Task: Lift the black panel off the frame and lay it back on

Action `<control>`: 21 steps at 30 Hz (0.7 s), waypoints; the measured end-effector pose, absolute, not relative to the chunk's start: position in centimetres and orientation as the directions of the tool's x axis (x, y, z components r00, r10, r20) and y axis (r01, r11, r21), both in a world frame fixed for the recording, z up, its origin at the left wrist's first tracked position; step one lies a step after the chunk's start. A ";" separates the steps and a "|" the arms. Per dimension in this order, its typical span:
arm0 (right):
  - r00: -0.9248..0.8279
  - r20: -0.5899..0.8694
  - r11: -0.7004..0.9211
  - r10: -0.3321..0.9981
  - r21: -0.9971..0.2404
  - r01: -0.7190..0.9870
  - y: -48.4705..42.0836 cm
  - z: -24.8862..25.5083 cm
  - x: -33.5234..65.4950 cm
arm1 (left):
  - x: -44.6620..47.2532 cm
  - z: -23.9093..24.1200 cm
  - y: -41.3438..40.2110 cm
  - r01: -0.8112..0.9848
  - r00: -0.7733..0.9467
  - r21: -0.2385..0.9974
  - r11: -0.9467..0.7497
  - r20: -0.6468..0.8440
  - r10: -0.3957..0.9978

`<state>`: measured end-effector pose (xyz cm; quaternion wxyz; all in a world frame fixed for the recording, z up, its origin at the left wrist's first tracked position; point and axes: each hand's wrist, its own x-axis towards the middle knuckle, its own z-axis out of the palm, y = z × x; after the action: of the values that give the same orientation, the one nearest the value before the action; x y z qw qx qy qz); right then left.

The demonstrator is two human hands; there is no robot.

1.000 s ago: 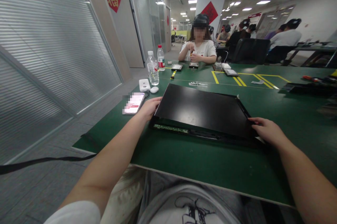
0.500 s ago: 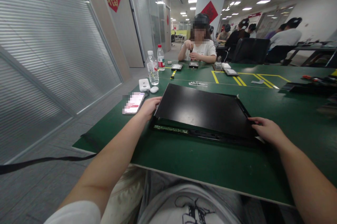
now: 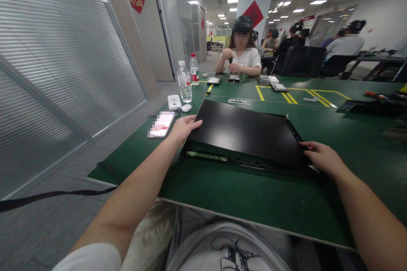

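Black panel (image 3: 248,131) is held at both short ends, over a dark frame (image 3: 244,166) laid on the green table (image 3: 251,203). Left edge is grasped by the left hand (image 3: 185,129), thumb laid over the top face. Right edge is pinched by the right hand (image 3: 321,157) (whether the frame rim is caught too can't be told). Panel is tilted, front left edge raised clear of the frame; a green circuit strip (image 3: 206,156) is exposed in the gap. Phone (image 3: 163,124) is placed just beyond the left hand, near a white device (image 3: 174,102) and a small white oval item (image 3: 186,108). Two bottles are stood behind those: clear-capped bottle (image 3: 185,84), red-capped bottle (image 3: 194,71). Yellow tape (image 3: 289,98) is stuck across the far part. Opposite, a dark tool (image 3: 230,60) is held by a seated person (image 3: 249,58) over a small silver-topped box (image 3: 234,79).
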<state>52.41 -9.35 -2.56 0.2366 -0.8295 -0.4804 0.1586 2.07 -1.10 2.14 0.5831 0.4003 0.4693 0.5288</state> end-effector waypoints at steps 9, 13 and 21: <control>0.483 -0.012 -0.398 0.876 -0.584 0.707 -9.8 -2.4 52.0 | 2.1 2.4 -1.1 -0.258 -0.005 0.959 0.113 -0.119 0.993; 0.498 -0.018 -0.404 0.867 -0.611 0.681 -10.1 -2.0 51.4 | 2.1 2.7 -1.3 -0.259 0.018 0.961 0.096 -0.095 0.995; 0.550 -0.013 -0.398 0.835 -0.705 0.587 -10.0 -2.2 51.4 | 2.2 2.9 -1.7 -0.268 0.048 0.963 -0.004 0.017 0.999</control>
<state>51.44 -10.00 -2.17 0.3331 -0.8150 -0.4361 0.1863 2.18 -1.68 2.95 0.5725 0.4428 0.4126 0.5531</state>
